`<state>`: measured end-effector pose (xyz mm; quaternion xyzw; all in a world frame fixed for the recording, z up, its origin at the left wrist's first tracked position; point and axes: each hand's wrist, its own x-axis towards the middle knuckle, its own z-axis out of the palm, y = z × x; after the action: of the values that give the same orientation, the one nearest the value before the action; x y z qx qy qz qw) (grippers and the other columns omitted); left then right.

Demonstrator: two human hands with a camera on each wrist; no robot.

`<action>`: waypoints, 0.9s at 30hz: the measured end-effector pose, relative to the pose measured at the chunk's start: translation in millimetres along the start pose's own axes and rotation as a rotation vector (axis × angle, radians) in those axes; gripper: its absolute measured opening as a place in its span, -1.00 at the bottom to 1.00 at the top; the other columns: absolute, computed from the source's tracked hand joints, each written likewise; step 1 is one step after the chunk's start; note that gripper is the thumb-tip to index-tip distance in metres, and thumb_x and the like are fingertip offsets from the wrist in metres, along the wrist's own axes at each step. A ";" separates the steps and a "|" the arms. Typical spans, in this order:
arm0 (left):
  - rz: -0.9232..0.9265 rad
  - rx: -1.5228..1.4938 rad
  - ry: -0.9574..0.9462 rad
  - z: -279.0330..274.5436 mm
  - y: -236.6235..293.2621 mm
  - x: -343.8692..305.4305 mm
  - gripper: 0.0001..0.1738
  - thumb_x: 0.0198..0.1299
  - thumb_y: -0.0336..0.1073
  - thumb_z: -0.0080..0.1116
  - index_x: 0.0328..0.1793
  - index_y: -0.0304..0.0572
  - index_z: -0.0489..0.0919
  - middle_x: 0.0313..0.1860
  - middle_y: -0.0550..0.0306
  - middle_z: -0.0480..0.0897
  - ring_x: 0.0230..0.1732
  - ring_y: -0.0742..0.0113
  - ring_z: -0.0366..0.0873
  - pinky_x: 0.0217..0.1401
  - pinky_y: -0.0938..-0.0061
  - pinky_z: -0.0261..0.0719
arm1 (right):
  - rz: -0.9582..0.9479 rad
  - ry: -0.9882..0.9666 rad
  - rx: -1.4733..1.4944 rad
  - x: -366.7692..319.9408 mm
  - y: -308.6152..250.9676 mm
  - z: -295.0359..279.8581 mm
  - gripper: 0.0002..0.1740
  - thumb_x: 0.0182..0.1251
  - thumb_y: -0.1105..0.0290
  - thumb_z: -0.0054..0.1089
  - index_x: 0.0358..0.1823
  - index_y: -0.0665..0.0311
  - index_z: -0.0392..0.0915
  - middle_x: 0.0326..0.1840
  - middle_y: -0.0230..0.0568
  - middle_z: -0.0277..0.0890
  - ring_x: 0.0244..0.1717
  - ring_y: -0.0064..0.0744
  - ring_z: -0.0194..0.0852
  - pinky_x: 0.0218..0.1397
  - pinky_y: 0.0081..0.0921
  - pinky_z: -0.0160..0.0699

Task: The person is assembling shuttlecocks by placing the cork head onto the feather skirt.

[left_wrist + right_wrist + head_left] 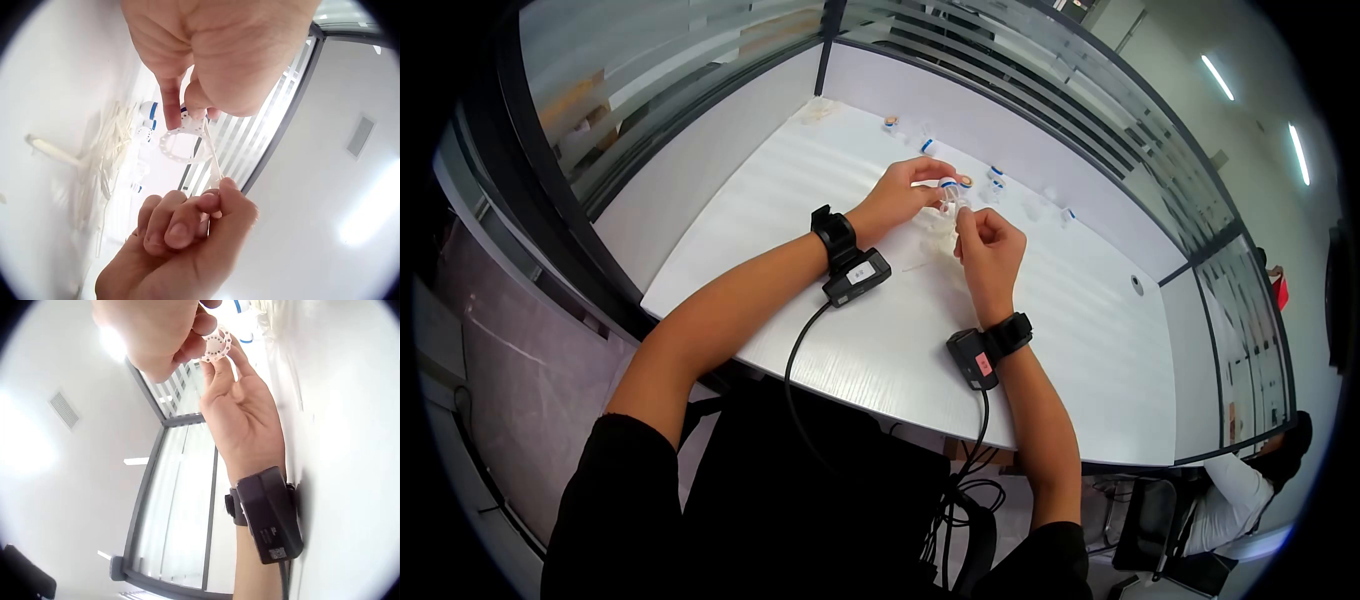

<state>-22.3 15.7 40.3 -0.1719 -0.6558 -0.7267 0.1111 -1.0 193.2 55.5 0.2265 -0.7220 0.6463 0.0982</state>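
Observation:
My left hand [898, 198] holds a small white piece with a blue band [948, 184] up over the table. In the left wrist view, thumb and fingers pinch its top, and a pale ring dotted with small holes [178, 156] hangs below. My right hand [994, 252] faces it from the other side. Between its thumb and curled index finger it pinches a thin white strip [212, 147], whose far end reaches the held piece. Under the hands lies a loose heap of thin off-white strips [112, 153].
Along the back of the white table [800, 300] stand several small white-and-blue pieces [928, 147], some with an orange top [890, 122]. Low partitions [1010, 130] with glass above enclose the back and sides. Cables [975, 490] hang at the front edge. A person [1235, 490] sits at the far right.

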 end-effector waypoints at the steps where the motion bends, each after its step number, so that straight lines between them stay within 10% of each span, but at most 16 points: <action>1: -0.013 -0.006 0.005 0.1 -0.5 -0.1 -0.58 0.37 -0.57 0.10 0.35 -0.36 0.51 0.31 0.02 0.63 0.25 0.32 0.60 0.23 0.41 0.63 | -0.006 0.002 -0.004 0.0 1.0 -0.2 -0.68 0.43 0.36 0.30 -0.50 0.39 0.58 -0.67 -0.47 0.47 -0.67 -0.73 0.39 -0.55 -0.69 0.28; 27: -0.057 -0.143 0.045 -0.9 -3.1 -0.9 -0.67 0.50 -0.51 0.00 0.33 -0.38 0.53 0.28 0.01 0.61 0.22 0.31 0.60 0.32 0.41 0.59 | 0.041 -0.030 0.169 0.1 -0.8 -2.5 -0.65 0.49 0.35 0.26 -0.53 0.30 0.53 -0.71 -0.42 0.46 -0.71 -0.72 0.27 -0.61 -0.67 0.12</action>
<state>-22.7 15.0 37.1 -0.1442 -0.6042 -0.7782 0.0924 -1.1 195.6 56.6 0.2290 -0.6706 0.7034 0.0548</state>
